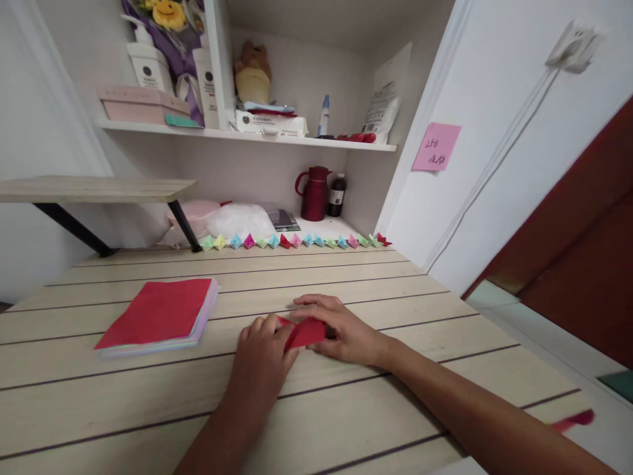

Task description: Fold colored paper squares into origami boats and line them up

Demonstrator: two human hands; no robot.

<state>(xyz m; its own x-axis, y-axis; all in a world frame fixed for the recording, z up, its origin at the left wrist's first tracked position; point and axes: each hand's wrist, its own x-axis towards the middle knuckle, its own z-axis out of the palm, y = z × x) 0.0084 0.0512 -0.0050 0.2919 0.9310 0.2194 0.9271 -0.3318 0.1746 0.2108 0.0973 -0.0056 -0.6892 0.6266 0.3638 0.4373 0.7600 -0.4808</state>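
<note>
A partly folded piece of red paper point(307, 332) lies between my two hands over the middle of the table. My left hand point(263, 342) is closed on its left end, fingers curled over the paper. On the other side, my right hand point(341, 331) grips the right end between thumb and fingers, with the index finger stretched out above it. Part of the paper is hidden by my fingers. To the left lies a stack of coloured paper sheets point(158, 310) with a red sheet on top.
A row of small folded paper boats point(273, 241) in several colours lines the table's back edge. A small raised shelf point(99, 188) on black legs stands back left. Behind are a dark red jug point(315, 194) and a dark bottle point(337, 196). A red object point(573, 420) lies at the right edge.
</note>
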